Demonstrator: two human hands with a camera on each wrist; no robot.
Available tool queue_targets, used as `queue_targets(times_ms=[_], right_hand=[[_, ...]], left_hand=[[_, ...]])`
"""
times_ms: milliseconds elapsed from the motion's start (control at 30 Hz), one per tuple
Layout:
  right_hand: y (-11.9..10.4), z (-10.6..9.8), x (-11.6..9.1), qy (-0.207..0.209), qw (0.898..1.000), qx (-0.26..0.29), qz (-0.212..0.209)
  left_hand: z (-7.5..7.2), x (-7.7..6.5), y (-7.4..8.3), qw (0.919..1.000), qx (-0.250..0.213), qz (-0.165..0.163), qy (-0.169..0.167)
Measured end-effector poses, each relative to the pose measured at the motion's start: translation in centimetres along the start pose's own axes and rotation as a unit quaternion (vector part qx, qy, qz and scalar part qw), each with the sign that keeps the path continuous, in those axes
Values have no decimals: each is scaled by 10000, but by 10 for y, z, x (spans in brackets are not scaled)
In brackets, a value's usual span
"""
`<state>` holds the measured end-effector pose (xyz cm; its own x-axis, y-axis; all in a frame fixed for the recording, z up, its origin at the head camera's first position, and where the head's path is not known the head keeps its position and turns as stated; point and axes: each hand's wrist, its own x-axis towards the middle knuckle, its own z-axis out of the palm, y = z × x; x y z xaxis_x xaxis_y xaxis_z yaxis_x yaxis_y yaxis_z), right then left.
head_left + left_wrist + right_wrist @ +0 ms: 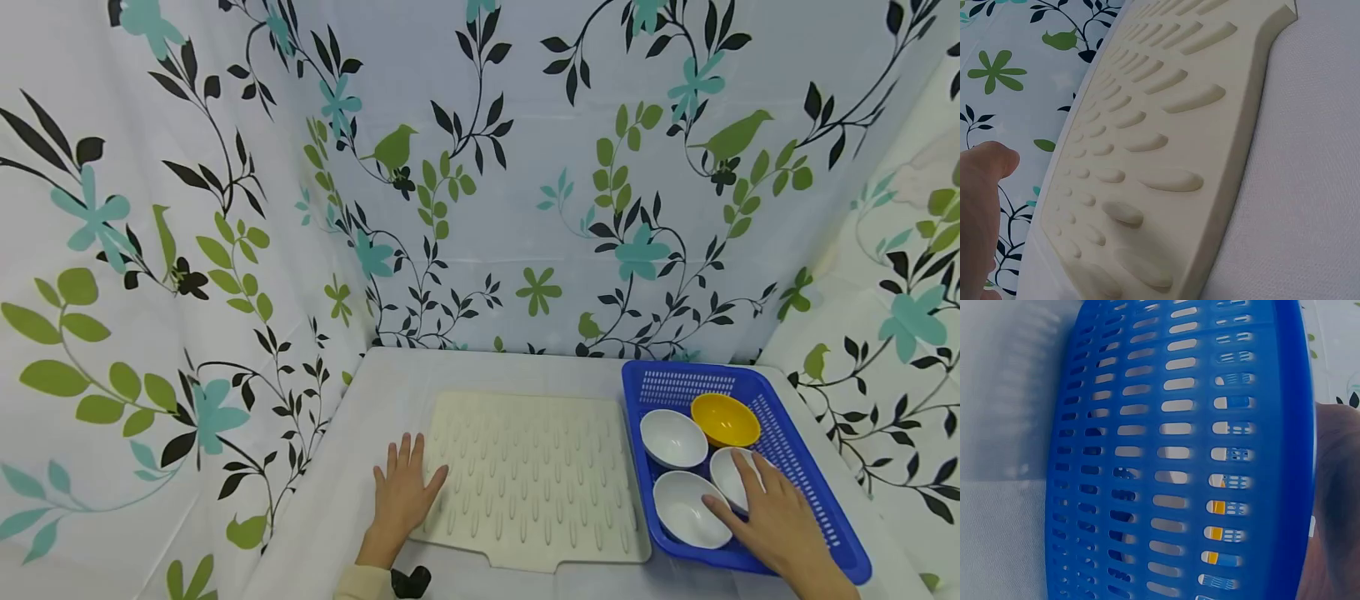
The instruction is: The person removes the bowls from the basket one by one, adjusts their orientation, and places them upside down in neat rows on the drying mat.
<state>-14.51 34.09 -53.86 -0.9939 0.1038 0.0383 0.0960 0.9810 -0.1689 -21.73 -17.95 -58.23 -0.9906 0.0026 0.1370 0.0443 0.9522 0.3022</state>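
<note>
My right hand (783,517) reaches over a blue plastic basket (832,533), its fingers extended above a white bowl (722,473). Its thumb lies over the edge of a nearer white bowl (688,510); whether it touches either bowl I cannot tell. Another white bowl (672,439) and a yellow bowl (724,419) sit behind them. On the left, my left hand (401,492) has its fingers spread, beside a cream draining board (525,475) with raised ridges, thumb at its left edge. In the right wrist view the basket's slotted wall (1266,456) hides the fingers.
The board and basket stand side by side on a white-covered table (397,379). Patterned curtains (480,275) with leaves and birds close off the back and both sides. A small black object (411,582) is by the left wrist.
</note>
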Motion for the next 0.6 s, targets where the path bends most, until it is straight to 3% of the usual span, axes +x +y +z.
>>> queue_targets(times_ms=[333, 600], right_hand=[[3, 1, -2, -5, 9997, 9, -264], [5, -2, -1, -438, 9986, -44, -280]], left_hand=[[18, -8, -7, 9997, -35, -220, 51], [29, -14, -13, 9993, -4, -386, 13]])
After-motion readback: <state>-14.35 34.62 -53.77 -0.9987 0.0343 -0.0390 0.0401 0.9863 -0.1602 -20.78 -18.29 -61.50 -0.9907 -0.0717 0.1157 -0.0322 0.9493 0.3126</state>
